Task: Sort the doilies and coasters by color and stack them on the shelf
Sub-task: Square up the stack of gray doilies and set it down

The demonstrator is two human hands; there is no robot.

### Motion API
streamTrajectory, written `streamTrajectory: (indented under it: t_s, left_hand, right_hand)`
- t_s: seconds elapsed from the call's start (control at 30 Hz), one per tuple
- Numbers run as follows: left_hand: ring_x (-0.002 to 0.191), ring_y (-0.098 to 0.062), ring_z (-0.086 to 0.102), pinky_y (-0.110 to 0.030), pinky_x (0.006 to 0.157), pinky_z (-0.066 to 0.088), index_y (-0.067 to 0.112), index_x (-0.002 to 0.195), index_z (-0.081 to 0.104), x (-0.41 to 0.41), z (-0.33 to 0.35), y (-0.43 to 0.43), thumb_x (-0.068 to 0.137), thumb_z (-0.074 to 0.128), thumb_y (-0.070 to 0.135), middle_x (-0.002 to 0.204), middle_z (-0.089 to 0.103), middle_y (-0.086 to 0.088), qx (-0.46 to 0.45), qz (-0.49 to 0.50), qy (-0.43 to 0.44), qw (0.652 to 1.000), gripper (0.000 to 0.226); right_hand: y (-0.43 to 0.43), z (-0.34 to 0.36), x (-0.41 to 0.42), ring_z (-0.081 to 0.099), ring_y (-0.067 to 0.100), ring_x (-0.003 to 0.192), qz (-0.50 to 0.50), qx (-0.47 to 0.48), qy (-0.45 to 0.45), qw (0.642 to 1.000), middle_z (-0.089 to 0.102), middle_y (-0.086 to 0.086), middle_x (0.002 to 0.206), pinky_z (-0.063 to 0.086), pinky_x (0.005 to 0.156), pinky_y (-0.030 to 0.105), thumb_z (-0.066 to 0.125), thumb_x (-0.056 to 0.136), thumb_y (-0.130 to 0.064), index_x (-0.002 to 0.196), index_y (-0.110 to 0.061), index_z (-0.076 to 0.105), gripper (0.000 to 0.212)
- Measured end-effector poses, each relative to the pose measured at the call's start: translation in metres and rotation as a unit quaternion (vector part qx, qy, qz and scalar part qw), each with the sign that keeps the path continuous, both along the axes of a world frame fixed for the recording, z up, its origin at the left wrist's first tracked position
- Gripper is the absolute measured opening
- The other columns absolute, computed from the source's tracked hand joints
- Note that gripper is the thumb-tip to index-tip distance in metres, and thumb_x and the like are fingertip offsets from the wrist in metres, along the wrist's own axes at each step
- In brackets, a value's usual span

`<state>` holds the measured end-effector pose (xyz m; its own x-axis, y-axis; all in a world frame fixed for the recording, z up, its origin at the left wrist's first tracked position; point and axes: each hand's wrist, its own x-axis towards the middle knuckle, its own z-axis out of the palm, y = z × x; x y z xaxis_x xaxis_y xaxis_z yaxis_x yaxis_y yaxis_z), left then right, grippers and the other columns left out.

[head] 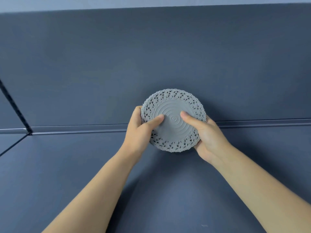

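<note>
Grey doily (175,132) held by both hands over the dark table (67,157).
A dark back panel (151,56) rises behind the table; the rail (260,122) along their junction is partly hidden by the doily. The left hand (139,130) and right hand (208,137) grip opposite lace edges, thumbs on top, fingers curled beneath and mostly hidden.

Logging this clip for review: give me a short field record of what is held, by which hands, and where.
item: grey doily, round, lace rim, ringed centre; layered edge suggests a stack
left hand: grips left rim, thumb on top
right hand: grips right rim, thumb on top
setting: dark blue surface, back panel behind
resting or lifted: cannot tell
</note>
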<state>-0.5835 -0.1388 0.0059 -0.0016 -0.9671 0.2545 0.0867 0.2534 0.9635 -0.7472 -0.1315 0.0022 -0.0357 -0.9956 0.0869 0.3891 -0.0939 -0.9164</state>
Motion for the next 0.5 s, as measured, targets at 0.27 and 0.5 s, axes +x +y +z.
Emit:
streamTrajectory:
  t_s: [0.27,0.5]
  left_hand:
    - [0.085,-0.022,0.07,-0.038,0.076,0.056,0.005,0.112,0.057,0.008,0.011,0.0,0.08,0.069,0.004,0.097,0.073,-0.006,0.077,-0.001,0.04,0.996,0.034]
    - [0.071,-0.028,0.067,-0.034,0.073,0.051,0.007,0.092,0.068,0.004,0.004,0.004,0.082,0.058,0.024,0.088,0.071,-0.013,0.233,-0.066,0.089,0.966,0.022]
  right_hand:
    - [0.005,0.009,-0.002,0.07,0.022,0.092,-0.007,0.037,0.112,0.993,0.073,0.003,0.102,0.057,0.064,0.036,0.067,0.085,-0.033,0.112,-0.017,0.062,0.032]
    - [0.011,0.006,0.004,0.071,0.019,0.086,0.068,0.133,0.067,0.987,0.075,0.003,0.095,0.051,0.076,0.033,0.053,0.085,-0.054,0.098,-0.018,0.072,0.042]
